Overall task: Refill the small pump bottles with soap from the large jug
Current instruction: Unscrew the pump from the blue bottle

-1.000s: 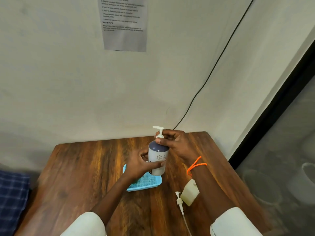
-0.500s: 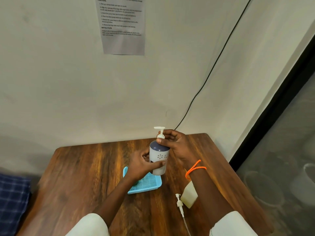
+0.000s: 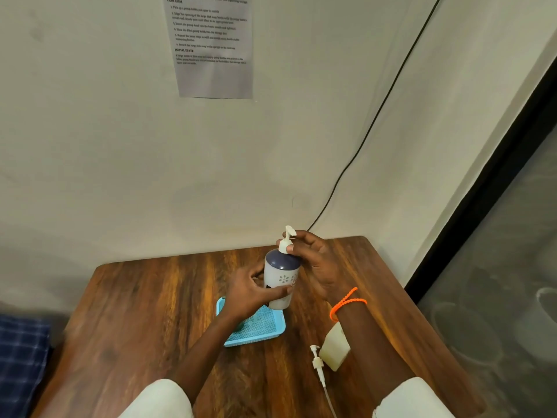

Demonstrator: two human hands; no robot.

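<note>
A small white pump bottle (image 3: 281,279) with a dark blue top stands upright above the far right corner of a light blue tray (image 3: 256,328). My left hand (image 3: 250,292) wraps around its body. My right hand (image 3: 313,260) pinches the white pump head (image 3: 286,241) at the bottle's neck. A loose white pump with a long tube (image 3: 319,368) lies on the wooden table (image 3: 144,312) near the front. Beside it lies a pale cream bottle (image 3: 334,349), partly hidden by my right forearm. The large jug is not in view.
The table stands in a corner against a beige wall with a printed sheet (image 3: 212,46) and a black cable (image 3: 370,125). A dark frame and glass panel (image 3: 497,236) run along the right. Blue checked cloth (image 3: 21,357) lies at the left.
The pump nozzle has turned from pointing left to pointing away from me, and my right fingers have shifted around the neck. The bottle and my left hand stay put.
</note>
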